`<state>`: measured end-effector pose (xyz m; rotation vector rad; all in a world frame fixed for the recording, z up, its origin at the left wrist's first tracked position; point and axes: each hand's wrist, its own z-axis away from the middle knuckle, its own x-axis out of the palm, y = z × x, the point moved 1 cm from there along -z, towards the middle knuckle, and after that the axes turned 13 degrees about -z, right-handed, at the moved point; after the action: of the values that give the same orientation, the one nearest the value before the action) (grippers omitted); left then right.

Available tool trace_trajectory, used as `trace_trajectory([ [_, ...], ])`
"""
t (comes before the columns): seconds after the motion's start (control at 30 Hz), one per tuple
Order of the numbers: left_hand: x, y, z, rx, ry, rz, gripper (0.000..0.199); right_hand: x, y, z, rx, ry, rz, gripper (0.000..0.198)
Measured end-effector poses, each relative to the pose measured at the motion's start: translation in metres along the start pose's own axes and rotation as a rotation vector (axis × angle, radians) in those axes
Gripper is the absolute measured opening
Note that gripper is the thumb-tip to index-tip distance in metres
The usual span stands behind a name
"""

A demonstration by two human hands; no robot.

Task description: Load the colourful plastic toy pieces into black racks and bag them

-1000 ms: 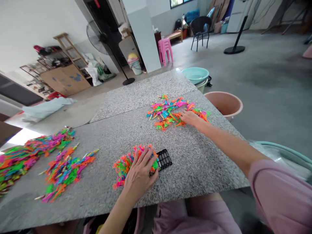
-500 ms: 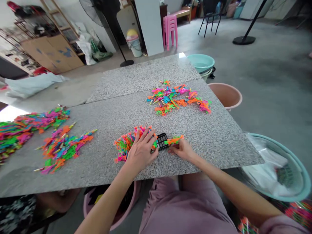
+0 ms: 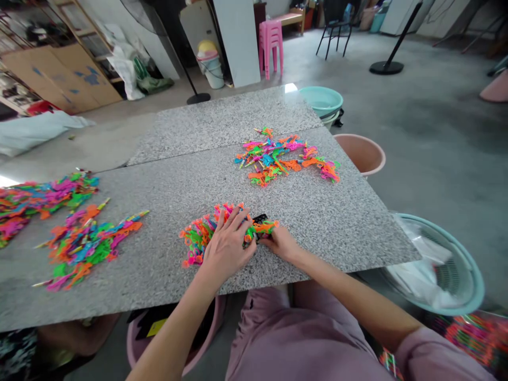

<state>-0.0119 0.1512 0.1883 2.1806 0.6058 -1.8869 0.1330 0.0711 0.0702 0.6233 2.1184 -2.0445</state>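
My left hand [image 3: 228, 243] lies over a tight row of small bright plastic pieces [image 3: 196, 235], its fingers stretched across the top and its thumb at the right end. Under and beside the row is a black plastic grid [image 3: 260, 218], mostly covered by the pieces and my hands. My right hand [image 3: 281, 243] is closed in a pinch at the row's right end. It holds an orange and green plastic piece [image 3: 265, 227], which lies over the grid close to my left thumb. The fingertips of my right hand are partly hidden.
Loose coloured pieces lie in a far pile [image 3: 278, 159] and a left pile [image 3: 89, 246] on the granite table [image 3: 178, 185]. Along the right edge stand a turquoise basin [image 3: 321, 98], a pinkish tub [image 3: 359, 153] and a green basket [image 3: 472, 286]. Below is a pink tub [image 3: 133, 338].
My right hand has moved left with the orange and green piece, bringing it against the row and covering most of the black grid. My left hand stays on the row. The view has shifted slightly.
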Motion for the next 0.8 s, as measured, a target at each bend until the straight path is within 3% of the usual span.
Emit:
trace_trajectory([
  [0.13,-0.001,0.000,-0.001,-0.003,-0.019,0.009,0.033,-0.003,0.000,0.012,-0.037,0.006,-0.070,0.013],
  [0.33,0.000,0.001,-0.002,-0.032,0.002,0.054,0.034,0.002,-0.001,0.015,0.135,0.113,-0.032,0.017],
  [0.6,0.000,0.005,-0.004,-0.069,-0.024,0.052,0.038,-0.001,-0.034,0.002,0.197,-0.077,0.338,0.024],
  [0.8,-0.001,0.008,-0.006,-0.101,-0.033,0.023,0.037,-0.004,-0.049,-0.011,0.228,-0.138,0.441,0.024],
])
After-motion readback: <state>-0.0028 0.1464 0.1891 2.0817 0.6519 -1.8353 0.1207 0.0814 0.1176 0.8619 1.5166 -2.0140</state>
